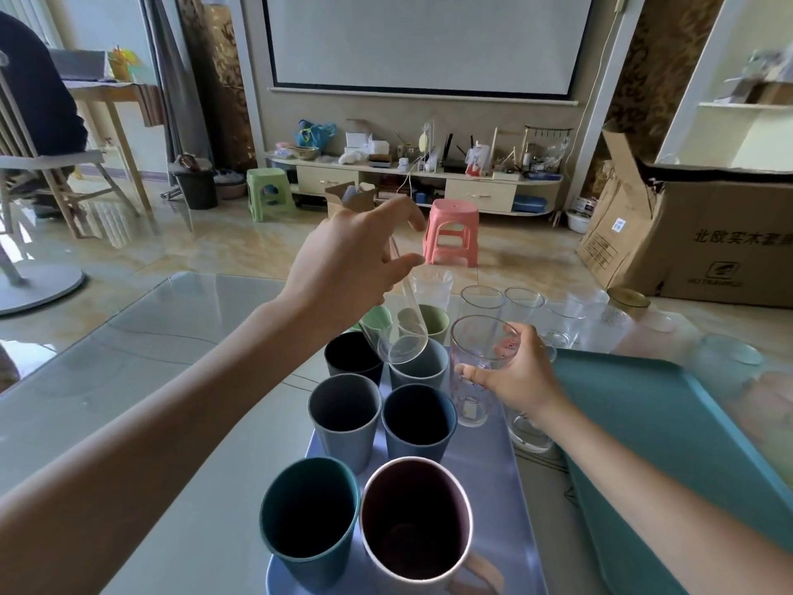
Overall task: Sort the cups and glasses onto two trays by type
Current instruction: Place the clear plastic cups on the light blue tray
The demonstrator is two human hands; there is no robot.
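My left hand (347,259) holds a clear glass (401,328) tilted in the air, its mouth facing me, above the cups. My right hand (517,373) grips a printed glass (472,380) by its rim, upright at the right side of the lavender tray (489,470). That tray carries several opaque cups: a pink mug (414,517), a teal cup (307,517), a grey cup (345,416), a navy cup (418,418), and more behind. The teal tray (661,427) lies to the right. Several clear glasses (523,304) stand on the table beyond both trays.
A clear glass (530,431) stands between the trays under my right wrist. A gold-rimmed jar (622,307) and a glass lid (731,352) sit at the far right. A cardboard box (703,238), a pink stool (452,236) and a TV cabinet (412,182) lie beyond the glass table (128,380).
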